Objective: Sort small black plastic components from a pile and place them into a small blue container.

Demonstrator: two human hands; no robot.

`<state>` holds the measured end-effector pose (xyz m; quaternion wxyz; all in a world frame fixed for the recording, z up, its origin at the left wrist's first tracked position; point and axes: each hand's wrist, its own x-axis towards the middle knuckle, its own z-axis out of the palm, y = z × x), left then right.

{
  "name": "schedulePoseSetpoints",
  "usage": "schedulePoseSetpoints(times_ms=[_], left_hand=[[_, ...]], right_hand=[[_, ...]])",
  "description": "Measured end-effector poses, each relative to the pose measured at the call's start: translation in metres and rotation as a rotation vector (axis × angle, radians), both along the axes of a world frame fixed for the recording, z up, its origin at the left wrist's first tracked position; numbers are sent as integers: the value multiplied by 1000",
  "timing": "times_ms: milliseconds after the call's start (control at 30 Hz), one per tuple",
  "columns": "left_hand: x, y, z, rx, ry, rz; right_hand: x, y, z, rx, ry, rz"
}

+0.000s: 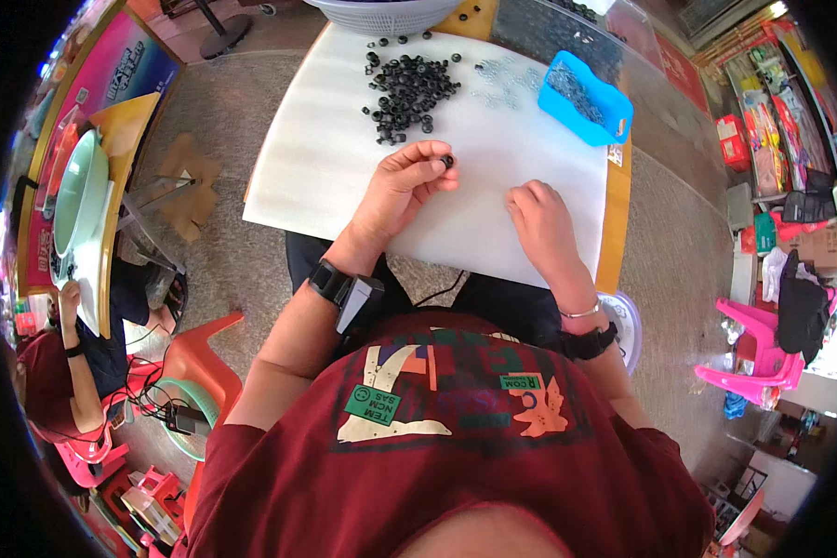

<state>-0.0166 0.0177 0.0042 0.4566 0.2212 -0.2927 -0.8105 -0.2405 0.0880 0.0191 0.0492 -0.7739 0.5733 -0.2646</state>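
Observation:
Between the thumb and forefinger of my left hand (405, 181) is a small round black part (447, 161), held just above the white table top. My right hand (538, 219) is low over the table to its right, fingers curled together; whatever they may hold is hidden. Beyond my left hand lies a loose pile of similar black parts (407, 93). Small clear or silvery pieces (507, 82) are scattered to the right of the pile. Beside them a blue plastic tray (617, 127) contains more such pieces.
A grey basket (386, 17) stands at the table's far edge. The white sheet (298, 158) covers most of the wooden table (614, 237). To the left, another person (60, 372) sits at a table with a pale green bowl (82, 191). Pink stools (763, 349) stand at right.

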Motion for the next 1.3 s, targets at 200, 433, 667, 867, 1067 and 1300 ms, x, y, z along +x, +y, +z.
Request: schedulePoseSetpoints(times_ms=[200, 433, 667, 867, 1067, 1300], left_hand=[[0, -1, 0, -22, 22, -10], [4, -3, -1, -23, -29, -72], [4, -4, -6, -16, 45, -73], [2, -5, -5, -29, 37, -73], [-1, -4, -6, -52, -17, -58], [-1, -5, -10, -61, 20, -45]], right_hand=[[11, -6, 14, 77, -262, -27], [60, -38, 24, 94, -842, -32], [76, -42, 24, -50, -668, 6], [74, -42, 19, -48, -709, 42], [74, -41, 18, -26, -702, 23], [69, -37, 11, -149, -507, 86]])
